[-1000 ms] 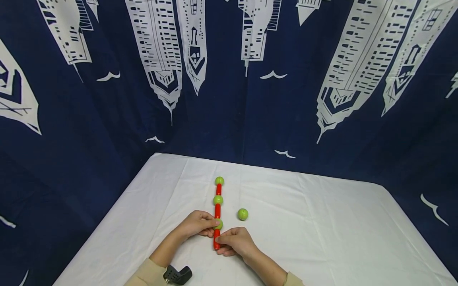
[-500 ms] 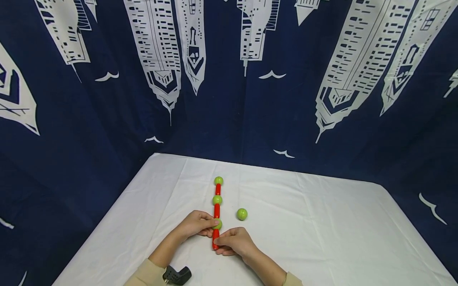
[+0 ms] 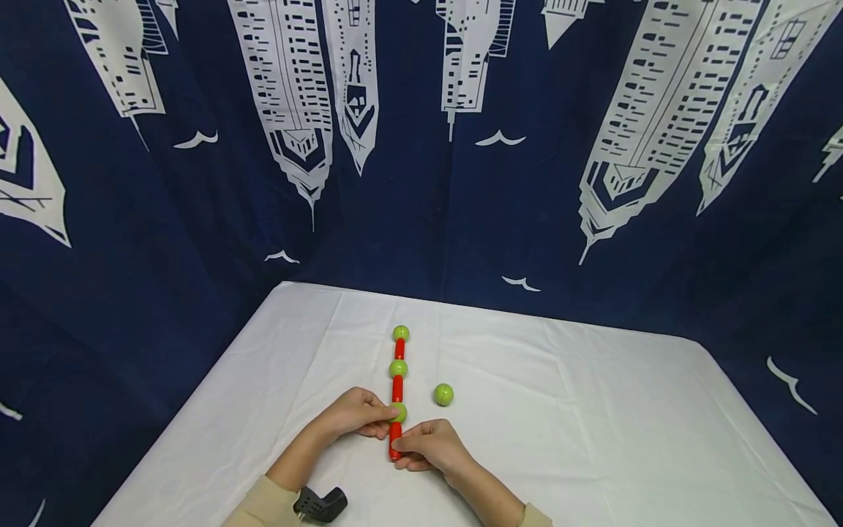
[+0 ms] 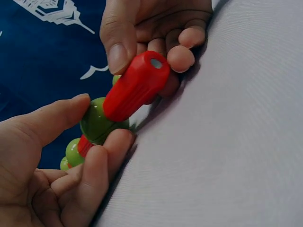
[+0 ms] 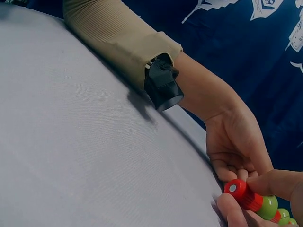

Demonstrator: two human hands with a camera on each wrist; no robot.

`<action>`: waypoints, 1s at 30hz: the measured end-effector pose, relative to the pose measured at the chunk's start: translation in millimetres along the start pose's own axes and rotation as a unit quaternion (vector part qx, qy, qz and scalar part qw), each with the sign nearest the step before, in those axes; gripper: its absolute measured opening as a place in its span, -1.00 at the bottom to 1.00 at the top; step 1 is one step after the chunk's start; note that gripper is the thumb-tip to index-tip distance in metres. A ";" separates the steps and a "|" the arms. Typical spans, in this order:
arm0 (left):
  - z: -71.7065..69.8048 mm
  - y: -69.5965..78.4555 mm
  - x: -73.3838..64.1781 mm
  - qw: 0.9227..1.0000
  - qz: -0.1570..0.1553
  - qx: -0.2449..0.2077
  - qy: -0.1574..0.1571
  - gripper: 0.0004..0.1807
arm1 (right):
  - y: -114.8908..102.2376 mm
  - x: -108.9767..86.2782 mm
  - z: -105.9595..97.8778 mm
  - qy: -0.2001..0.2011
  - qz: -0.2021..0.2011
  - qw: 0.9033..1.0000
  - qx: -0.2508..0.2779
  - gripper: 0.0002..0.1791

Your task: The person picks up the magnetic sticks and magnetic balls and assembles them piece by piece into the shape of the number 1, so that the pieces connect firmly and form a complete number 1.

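Observation:
A straight chain of green balls and red rods lies on the white table, pointing away from me. My left hand pinches the nearest green ball of the chain between thumb and fingers. My right hand holds the near red rod between thumb and fingers. In the left wrist view this ribbed red rod meets the held ball, and its free end shows a grey metal dot. Beyond lie another red rod, a middle ball, a far rod and an end ball.
A loose green ball lies on the table just right of the chain. The white cloth-covered table reaches back to a dark blue curtain printed with white buildings. A black wrist camera sticks out from the left sleeve.
Both hands keep their grips on the ball and the rod. The left forearm has shifted very slightly to the left.

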State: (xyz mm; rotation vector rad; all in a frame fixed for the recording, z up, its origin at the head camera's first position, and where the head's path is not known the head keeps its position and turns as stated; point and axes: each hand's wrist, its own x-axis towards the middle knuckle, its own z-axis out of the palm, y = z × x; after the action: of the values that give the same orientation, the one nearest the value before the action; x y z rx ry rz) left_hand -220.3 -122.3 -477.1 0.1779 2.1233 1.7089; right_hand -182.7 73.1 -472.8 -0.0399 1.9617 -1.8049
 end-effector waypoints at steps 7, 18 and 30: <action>-2.0 1.6 -6.6 0.996 -0.033 0.000 -0.082 -0.70 | 2.2 1.6 0.1 -0.004 -0.011 1.000 0.001 -0.82; 5.8 1.0 -6.5 0.995 -0.022 -0.013 -0.093 -0.76 | 3.2 0.1 -0.1 -0.005 -0.020 1.000 0.018 -0.81; 9.1 1.0 -2.2 0.998 0.014 -0.012 -0.055 -0.78 | 2.5 -6.4 -12.2 -0.026 -0.042 0.998 0.035 -0.71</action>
State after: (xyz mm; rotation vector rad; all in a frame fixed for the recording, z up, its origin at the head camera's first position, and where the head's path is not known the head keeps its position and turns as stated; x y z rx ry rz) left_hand -214.9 -114.6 -477.1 0.2884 2.0288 1.6994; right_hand -180.6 87.0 -472.8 -0.1468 1.8859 -1.9045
